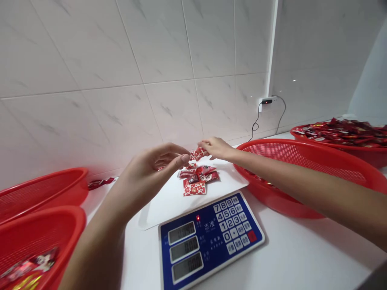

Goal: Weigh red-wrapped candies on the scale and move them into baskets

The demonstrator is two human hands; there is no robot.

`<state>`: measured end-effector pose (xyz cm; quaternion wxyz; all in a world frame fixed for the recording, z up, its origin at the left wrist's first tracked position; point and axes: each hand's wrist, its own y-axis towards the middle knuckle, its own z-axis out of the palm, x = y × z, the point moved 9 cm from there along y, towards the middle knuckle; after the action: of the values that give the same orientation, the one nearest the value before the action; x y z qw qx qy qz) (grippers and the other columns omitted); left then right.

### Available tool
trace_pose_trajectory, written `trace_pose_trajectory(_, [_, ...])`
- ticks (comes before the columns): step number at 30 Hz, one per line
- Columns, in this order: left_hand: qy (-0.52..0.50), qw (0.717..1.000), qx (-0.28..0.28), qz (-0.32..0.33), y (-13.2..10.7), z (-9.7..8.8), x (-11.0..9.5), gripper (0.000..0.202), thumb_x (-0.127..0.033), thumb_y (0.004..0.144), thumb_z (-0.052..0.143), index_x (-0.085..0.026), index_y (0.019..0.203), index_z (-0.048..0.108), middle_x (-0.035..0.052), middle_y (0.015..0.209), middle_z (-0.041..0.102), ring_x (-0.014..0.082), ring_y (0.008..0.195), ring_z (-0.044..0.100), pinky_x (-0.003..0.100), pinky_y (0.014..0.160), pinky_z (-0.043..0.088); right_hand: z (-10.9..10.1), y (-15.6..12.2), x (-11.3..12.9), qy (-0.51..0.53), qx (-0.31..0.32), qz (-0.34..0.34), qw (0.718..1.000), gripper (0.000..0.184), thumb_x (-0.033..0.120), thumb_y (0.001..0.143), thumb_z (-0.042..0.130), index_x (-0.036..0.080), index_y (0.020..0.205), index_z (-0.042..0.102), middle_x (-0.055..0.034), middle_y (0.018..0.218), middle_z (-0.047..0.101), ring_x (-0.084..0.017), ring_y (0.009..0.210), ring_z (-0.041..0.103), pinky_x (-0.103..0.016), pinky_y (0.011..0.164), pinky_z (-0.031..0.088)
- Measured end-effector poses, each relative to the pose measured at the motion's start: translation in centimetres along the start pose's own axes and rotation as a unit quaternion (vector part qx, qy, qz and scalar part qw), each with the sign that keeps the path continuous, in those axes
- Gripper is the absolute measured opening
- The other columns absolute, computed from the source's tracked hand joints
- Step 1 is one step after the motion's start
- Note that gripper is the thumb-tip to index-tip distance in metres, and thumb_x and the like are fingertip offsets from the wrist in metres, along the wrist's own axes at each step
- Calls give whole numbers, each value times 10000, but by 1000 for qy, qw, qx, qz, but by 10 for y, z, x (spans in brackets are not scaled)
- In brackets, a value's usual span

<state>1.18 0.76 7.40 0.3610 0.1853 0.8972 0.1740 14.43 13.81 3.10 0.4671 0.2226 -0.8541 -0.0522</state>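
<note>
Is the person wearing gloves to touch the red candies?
No, the bare-skinned left hand and bare-skinned right hand have no gloves on, and they reach over the shiny red wrapped candies.

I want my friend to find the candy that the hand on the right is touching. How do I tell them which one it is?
Find the blue digital scale on the white counter. Just behind it lies a white sheet with a small heap of red candies. Yours is the red wrapped candy past the top of that heap, the one under the fingers of the right hand.
</note>
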Motion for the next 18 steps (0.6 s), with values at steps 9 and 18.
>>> trace_pose_trajectory(9, [-1, 1000, -9, -4, -2, -2, -4, 356, -603, 841, 665, -272, 947, 745, 25, 934, 792, 212, 921, 742, 274, 791, 570, -18, -3, -7, 4, -16, -7, 1000, 190, 191, 973, 549, 125, 926, 721, -142, 1065, 753, -170, 866, 702, -280, 791, 555])
trace_pose_trajectory(18, [-13, 1000, -15, -5, -2, -3, -5, 424, -643, 800, 687, -243, 932, 742, 33, 873, 788, 215, 873, 740, 263, 746, 567, -20, -14, 0, -57, -15, -42, 997, 229, 267, 966, 586, 124, 1042, 747, -140, 1067, 756, -206, 942, 693, -313, 840, 513])
